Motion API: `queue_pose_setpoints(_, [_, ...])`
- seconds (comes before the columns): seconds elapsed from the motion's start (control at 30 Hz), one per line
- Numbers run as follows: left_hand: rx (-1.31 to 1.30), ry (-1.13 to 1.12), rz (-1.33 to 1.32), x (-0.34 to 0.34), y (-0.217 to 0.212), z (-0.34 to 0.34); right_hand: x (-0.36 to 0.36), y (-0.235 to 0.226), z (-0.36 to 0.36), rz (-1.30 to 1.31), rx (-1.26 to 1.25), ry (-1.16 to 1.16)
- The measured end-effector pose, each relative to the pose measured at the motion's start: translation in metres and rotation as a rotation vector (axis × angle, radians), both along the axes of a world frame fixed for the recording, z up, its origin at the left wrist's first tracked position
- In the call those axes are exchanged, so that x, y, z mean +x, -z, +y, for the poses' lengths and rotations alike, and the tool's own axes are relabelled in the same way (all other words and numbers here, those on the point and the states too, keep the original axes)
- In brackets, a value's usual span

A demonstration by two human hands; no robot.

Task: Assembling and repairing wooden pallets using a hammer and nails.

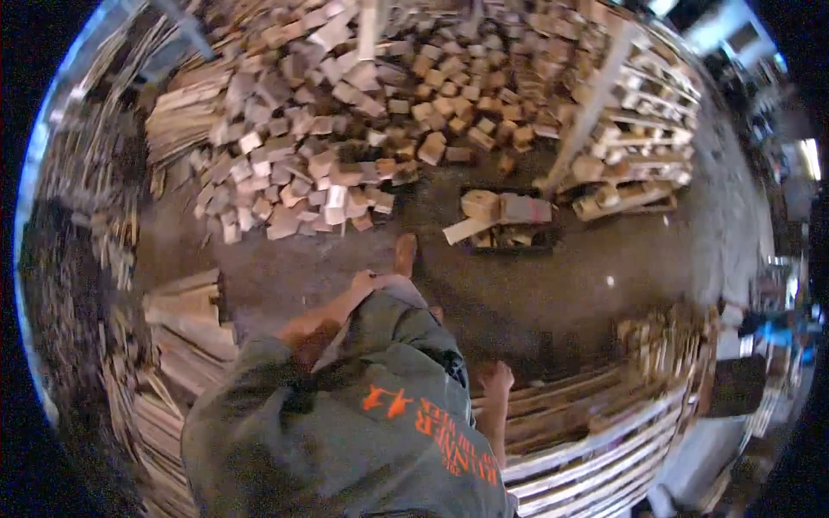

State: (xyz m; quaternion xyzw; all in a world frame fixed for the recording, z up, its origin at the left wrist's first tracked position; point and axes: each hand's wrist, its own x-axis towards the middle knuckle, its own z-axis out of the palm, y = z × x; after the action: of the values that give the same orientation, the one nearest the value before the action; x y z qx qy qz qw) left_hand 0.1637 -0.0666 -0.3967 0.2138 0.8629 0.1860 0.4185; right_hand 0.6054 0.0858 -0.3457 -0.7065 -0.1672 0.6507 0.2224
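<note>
I look down over my grey shirt with orange print. My left hand swings forward in front of my body, fingers curled, with nothing visible in it. At my side, my right hand hangs with curled fingers and holds nothing, just above the stacked wooden pallets. My foot steps onto the dark concrete floor. Ahead of it, a low dark crate carries a few cut wood blocks and a pale slat.
A big heap of short wood blocks fills the floor ahead. Pallets loaded with blocks stand at the right behind a pale post. Bundles of planks lie at the left. A person in blue is far right.
</note>
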Motion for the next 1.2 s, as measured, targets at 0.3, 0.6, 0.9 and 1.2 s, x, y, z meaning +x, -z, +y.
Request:
queue_pose_setpoints(0.3, [0.003,-0.722,-0.203,0.05,-0.003,-0.1,-0.034,-0.013,0.059,0.079,0.039,-0.191])
queue_pose_setpoints(0.6, [0.057,-0.583,-0.054,0.087,0.17,-0.141,-0.037,0.044,0.015,0.068,0.099,-0.806])
queue_pose_setpoints(0.9, [-0.001,-0.376,-0.009,0.061,0.152,-0.11,0.067,0.1,0.004,-0.265,0.66,-1.271])
queue_pose_setpoints(1.2, [0.32,-0.224,-0.102,0.034,0.144,-0.098,-0.05,-0.001,0.007,0.177,-0.121,-0.193])
